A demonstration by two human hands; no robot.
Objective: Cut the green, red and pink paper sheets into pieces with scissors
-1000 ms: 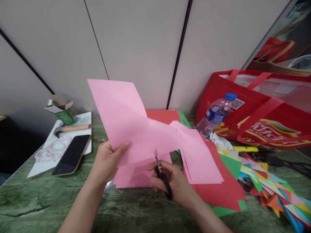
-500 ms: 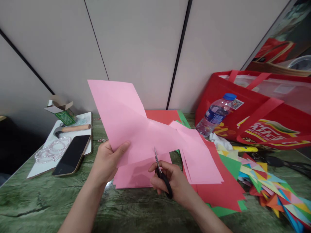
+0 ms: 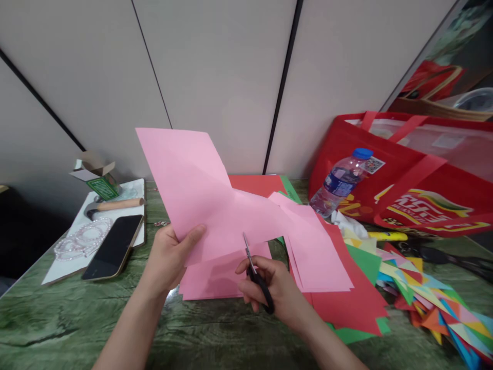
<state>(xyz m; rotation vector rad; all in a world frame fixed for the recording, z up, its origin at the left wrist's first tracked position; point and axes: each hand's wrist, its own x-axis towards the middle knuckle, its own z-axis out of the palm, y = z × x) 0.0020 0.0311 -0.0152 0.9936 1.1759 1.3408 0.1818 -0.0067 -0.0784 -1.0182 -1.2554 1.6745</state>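
My left hand [image 3: 173, 254] grips the lower left edge of a large pink paper sheet [image 3: 188, 185], thumb on top. The sheet is raised and tilted, with a strip partly cut and bending away to the right. In my right hand [image 3: 265, 285] are black-handled scissors [image 3: 259, 285], fingers wrapped round the handles. Their blades point up at the lower edge of the sheet and look nearly closed. Beneath lie more pink sheets [image 3: 215, 280]. Cut pink pieces [image 3: 319, 257] rest to the right, over red paper [image 3: 346, 298] and green paper [image 3: 364, 264].
On the left are a phone [image 3: 113, 246], a beaded string [image 3: 82, 239], a wooden-handled tool [image 3: 119, 204] and a small open box [image 3: 102, 182]. To the right stand a water bottle [image 3: 341, 180] and a red bag [image 3: 423, 180], with folded coloured paper [image 3: 431, 293] in front.
Almost nothing differs. The raised pink sheet and the scissors have shifted very slightly to the left in view; both hands keep their holds.
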